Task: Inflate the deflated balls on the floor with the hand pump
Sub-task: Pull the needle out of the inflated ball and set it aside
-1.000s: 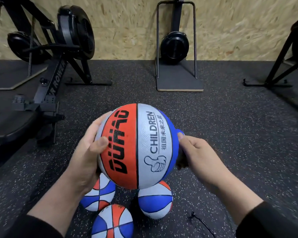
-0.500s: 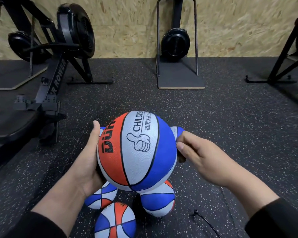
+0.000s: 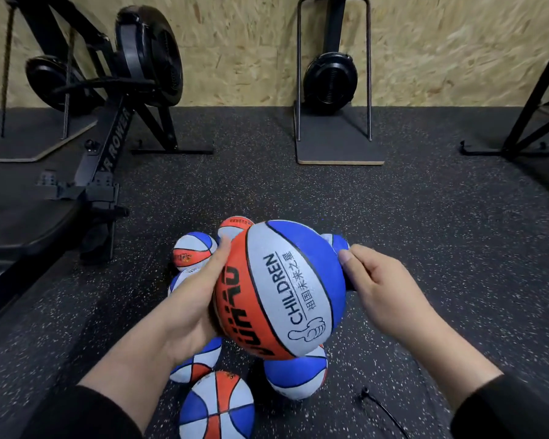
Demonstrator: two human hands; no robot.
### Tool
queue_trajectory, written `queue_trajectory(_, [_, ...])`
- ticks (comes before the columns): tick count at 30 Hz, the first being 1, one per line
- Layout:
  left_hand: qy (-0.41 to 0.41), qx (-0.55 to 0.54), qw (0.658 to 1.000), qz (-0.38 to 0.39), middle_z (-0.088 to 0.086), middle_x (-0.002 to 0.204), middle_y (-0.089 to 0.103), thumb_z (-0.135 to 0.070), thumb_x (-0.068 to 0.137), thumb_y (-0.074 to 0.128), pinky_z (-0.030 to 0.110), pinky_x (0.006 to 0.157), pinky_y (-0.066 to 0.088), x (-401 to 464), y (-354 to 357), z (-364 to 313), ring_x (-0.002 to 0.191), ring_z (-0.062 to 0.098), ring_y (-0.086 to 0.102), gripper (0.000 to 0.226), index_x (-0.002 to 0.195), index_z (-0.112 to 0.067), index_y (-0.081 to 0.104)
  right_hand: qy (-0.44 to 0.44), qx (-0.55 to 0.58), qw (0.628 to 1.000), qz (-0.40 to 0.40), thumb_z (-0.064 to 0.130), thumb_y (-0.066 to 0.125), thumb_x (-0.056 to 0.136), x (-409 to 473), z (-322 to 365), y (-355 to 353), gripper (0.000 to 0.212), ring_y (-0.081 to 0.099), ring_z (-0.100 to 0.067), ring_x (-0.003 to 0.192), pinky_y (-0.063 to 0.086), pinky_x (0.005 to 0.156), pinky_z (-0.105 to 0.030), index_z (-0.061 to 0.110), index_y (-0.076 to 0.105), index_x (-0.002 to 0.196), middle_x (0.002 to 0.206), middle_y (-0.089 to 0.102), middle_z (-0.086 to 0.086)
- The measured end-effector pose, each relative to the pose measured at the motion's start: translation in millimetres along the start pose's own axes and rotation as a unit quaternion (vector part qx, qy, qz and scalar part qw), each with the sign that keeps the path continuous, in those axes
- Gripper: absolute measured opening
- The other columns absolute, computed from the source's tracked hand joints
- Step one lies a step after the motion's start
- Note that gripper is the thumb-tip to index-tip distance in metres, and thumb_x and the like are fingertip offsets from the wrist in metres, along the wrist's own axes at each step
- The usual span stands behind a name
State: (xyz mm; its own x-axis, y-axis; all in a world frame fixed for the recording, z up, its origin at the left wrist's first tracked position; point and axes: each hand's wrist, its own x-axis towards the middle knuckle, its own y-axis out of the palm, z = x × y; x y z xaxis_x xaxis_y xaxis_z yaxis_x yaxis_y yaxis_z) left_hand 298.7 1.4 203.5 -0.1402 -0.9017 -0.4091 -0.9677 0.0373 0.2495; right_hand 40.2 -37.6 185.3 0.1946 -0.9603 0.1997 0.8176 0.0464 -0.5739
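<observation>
I hold a red, grey and blue ball marked CHILDREN above the floor. My left hand cups its left side from below, fingers lying along the red panel. My right hand is at the ball's right side, thumb on the blue panel, fingers curled round a black hand pump; only a short dark end of it shows. Several smaller balls of the same colours lie on the floor under and behind the held one, among them a near ball and a far-left ball.
A thin black hose lies on the speckled rubber floor at the lower right. A rowing machine stands to the left, a fan unit on a board at the back wall, a black frame at the right.
The ball has turned in my hands, so the CHILDREN panel now faces up and right. My view has dropped and more small balls show behind the held ball.
</observation>
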Motion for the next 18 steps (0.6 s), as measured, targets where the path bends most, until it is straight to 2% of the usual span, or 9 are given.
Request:
queue_trajectory(3, [-0.028, -0.036, 0.998, -0.052, 0.006, 0.120, 0.077, -0.071, 0.070, 0.061, 0.049, 0.096, 0.054, 3, 5, 4, 0.108, 0.025, 0.075, 0.076, 0.131, -0.026, 0.071, -0.007, 0.055, 0.998, 0.033, 0.034, 0.051, 0.104, 2, -1, -4, 0.005, 0.064, -0.020, 0.075, 0.054, 0.080, -0.050, 0.033, 0.053, 0.099, 0.077, 0.068, 0.000])
queue_trajectory(4, [-0.024, -0.042, 0.996, -0.069, 0.008, 0.118, 0.078, -0.069, 0.069, 0.063, 0.048, 0.096, 0.054, 3, 5, 3, 0.107, 0.026, 0.076, 0.075, 0.128, -0.024, 0.072, -0.012, 0.069, 0.996, 0.054, 0.030, 0.051, 0.104, 3, -2, -6, 0.008, 0.068, -0.020, 0.081, 0.055, 0.084, -0.051, 0.038, 0.052, 0.105, 0.083, 0.072, 0.002])
queue_trajectory(6, [-0.025, -0.051, 0.995, -0.086, 0.009, 0.117, 0.078, -0.068, 0.069, 0.064, 0.048, 0.094, 0.054, 2, 5, 1, 0.104, 0.027, 0.076, 0.072, 0.123, -0.022, 0.075, -0.027, 0.063, 0.995, 0.068, 0.021, 0.054, 0.104, 4, -2, -8, 0.018, 0.071, -0.020, 0.086, 0.056, 0.087, -0.047, 0.039, 0.056, 0.102, 0.090, 0.074, 0.003])
queue_trajectory(9, [-0.015, -0.044, 0.995, -0.089, 0.007, 0.115, 0.078, -0.068, 0.069, 0.064, 0.045, 0.087, 0.054, 1, 4, 1, 0.102, 0.025, 0.077, 0.069, 0.119, -0.023, 0.077, -0.051, 0.040, 0.996, 0.056, 0.017, 0.057, 0.102, 1, 1, -14, 0.022, 0.068, -0.016, 0.081, 0.055, 0.078, -0.029, 0.037, 0.058, 0.093, 0.087, 0.073, 0.008])
queue_trajectory(10, [-0.001, -0.033, 0.995, -0.091, 0.006, 0.115, 0.079, -0.067, 0.069, 0.064, 0.044, 0.087, 0.054, 1, 4, 1, 0.103, 0.024, 0.077, 0.068, 0.120, -0.023, 0.076, -0.060, 0.002, 0.996, 0.058, 0.021, 0.056, 0.102, -1, 2, -16, 0.019, 0.067, -0.016, 0.080, 0.053, 0.074, -0.029, 0.038, 0.057, 0.094, 0.085, 0.071, 0.008])
queue_trajectory(13, [0.054, -0.032, 0.992, -0.107, 0.007, 0.117, 0.078, -0.060, 0.071, 0.066, 0.044, 0.096, 0.053, 1, 5, 1, 0.109, 0.024, 0.075, 0.067, 0.126, -0.022, 0.073, -0.070, -0.109, 0.989, 0.076, 0.036, 0.048, 0.102, -2, 4, -21, 0.007, 0.060, -0.021, 0.075, 0.053, 0.072, -0.040, 0.039, 0.050, 0.096, 0.081, 0.066, 0.004])
queue_trajectory(16, [0.071, -0.038, 0.990, -0.112, 0.010, 0.118, 0.077, -0.061, 0.076, 0.076, 0.049, 0.108, 0.049, 0, 3, 0, 0.113, 0.027, 0.073, 0.069, 0.130, -0.017, 0.070, -0.083, -0.104, 0.987, 0.088, 0.040, 0.043, 0.102, -3, 12, -27, 0.013, 0.052, -0.016, 0.067, 0.048, 0.067, -0.038, 0.040, 0.047, 0.090, 0.075, 0.061, 0.006])
queue_trajectory(18, [0.077, -0.035, 0.991, -0.099, 0.011, 0.120, 0.076, -0.060, 0.073, 0.076, 0.052, 0.112, 0.046, 1, -1, 1, 0.116, 0.029, 0.072, 0.072, 0.130, -0.016, 0.071, -0.097, -0.077, 0.988, 0.095, 0.037, 0.044, 0.103, -4, 13, -30, 0.019, 0.047, -0.013, 0.063, 0.045, 0.064, -0.038, 0.037, 0.048, 0.084, 0.070, 0.056, 0.008])
